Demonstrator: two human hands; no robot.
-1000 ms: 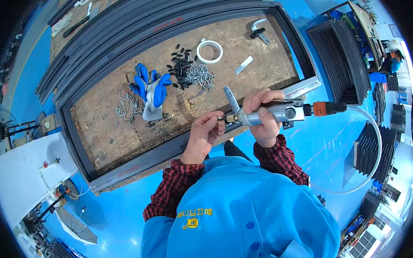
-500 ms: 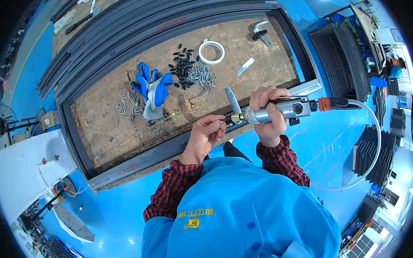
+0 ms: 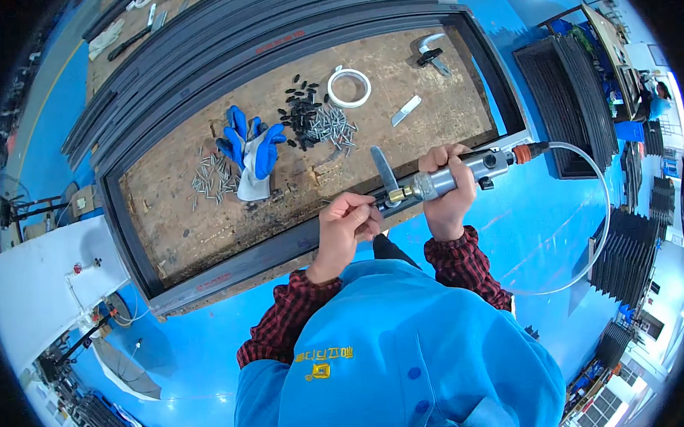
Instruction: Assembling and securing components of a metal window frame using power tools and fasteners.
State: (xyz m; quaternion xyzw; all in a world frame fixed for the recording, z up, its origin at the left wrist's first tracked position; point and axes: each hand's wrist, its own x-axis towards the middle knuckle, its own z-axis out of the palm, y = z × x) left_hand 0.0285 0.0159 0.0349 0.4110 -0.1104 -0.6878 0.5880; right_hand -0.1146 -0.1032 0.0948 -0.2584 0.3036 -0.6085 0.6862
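My right hand (image 3: 449,190) is wrapped round a silver air-powered hand tool (image 3: 470,171). A brass nose (image 3: 404,193) at the tool's left end points toward my left hand (image 3: 352,224). My left thumb and fingers are pinched together over the near rail of a dark grey metal frame (image 3: 282,245). Whatever lies between those fingers is too small and hidden to name. Between the hands, a flat grey lever-like piece (image 3: 383,167) slants up from the near rail, close to the brass nose.
Inside the frame, a wooden worktop (image 3: 222,89) carries blue-and-white gloves (image 3: 253,156), loose metal fasteners (image 3: 330,126), small black pieces (image 3: 301,108), a white tape roll (image 3: 349,87) and a handle (image 3: 430,55). A clear air hose (image 3: 606,209) loops right. Long dark profiles (image 3: 198,56) lie beyond.
The tool's rear end has swung away from me and leftward, so it tilts more. Its brass nose has shifted slightly right, away from my left fingers, which stay pinched.
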